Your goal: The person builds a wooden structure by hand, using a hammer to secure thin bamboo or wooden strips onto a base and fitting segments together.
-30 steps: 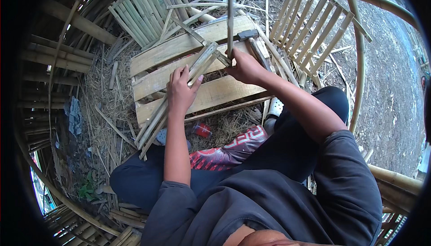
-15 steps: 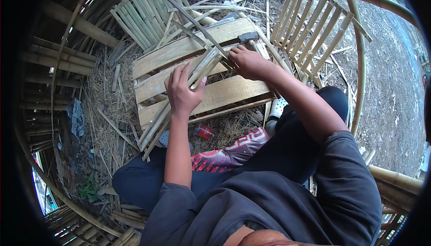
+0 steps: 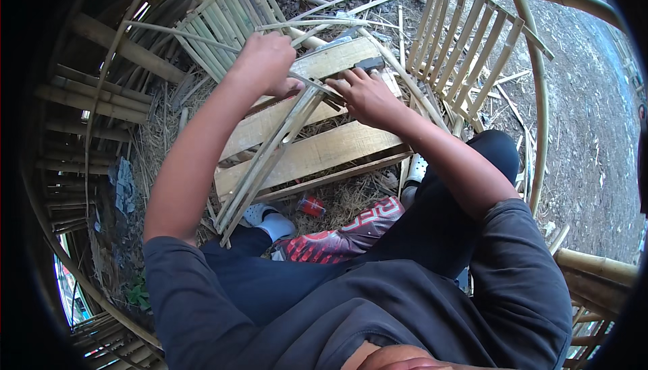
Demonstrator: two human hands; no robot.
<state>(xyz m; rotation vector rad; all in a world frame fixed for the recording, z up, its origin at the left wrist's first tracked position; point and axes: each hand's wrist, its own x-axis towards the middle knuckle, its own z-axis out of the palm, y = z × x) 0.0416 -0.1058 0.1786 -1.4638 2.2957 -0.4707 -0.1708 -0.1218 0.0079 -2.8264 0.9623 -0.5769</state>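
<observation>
A thin bamboo strip (image 3: pixel 182 33) slants from the upper left into my left hand (image 3: pixel 266 60), whose fingers are closed round it above the slatted wooden platform (image 3: pixel 317 151). The strip continues past my hand toward the upper ends of some long bamboo slats (image 3: pixel 266 161). At that meeting point my right hand (image 3: pixel 370 99) is closed, thumb and fingers pinching the joined ends; part of the joint is hidden under them. The slats slope down across the platform toward my left leg. Just beyond my right fingers lies a dark hammer head (image 3: pixel 369 64).
A slatted bamboo panel (image 3: pixel 226 22) leans at the far left, another (image 3: pixel 466 39) at the far right. A curved bamboo pole (image 3: pixel 536 93) rises on the right. A red plastic cup (image 3: pixel 311 206) and a printed sack (image 3: pixel 344 235) lie by my legs. Bamboo scraps litter the ground.
My left hand has moved up and away from the slats and now grips the thin strip, which has swung to the left. My right hand has shifted slightly left and nearer.
</observation>
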